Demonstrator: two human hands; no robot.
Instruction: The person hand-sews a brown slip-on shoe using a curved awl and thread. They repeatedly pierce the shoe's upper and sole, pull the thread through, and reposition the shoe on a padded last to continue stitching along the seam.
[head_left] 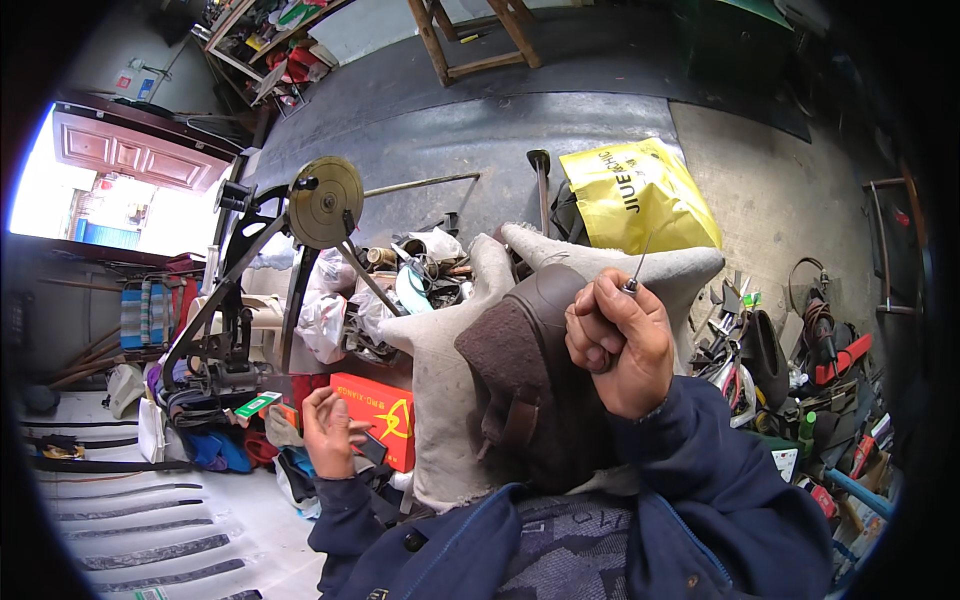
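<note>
In my right hand [625, 340], raised above my lap, is an awl [630, 287], its thin metal point sticking upward from a dark collar; the fist hides its handle. A brown boot [510, 360], partly smooth and partly fuzzy with a strap, lies over my lap below that hand. Thick grey cloth [445, 420] covers my knees beneath it. Off to the left, my left hand [332, 432] has its fingers loosely bent and apart, with nothing seen in them. Beside its fingertips stands a red box [385, 410] with yellow markings.
A hand-cranked sewing machine [326, 202] with a round wheel stands at left. Plastic bags [322, 325] and scraps lie near it. A yellow bag [640, 195] sits beyond my knees. Tools [825, 330] crowd the right side. A wooden stool [490, 68] stands far back.
</note>
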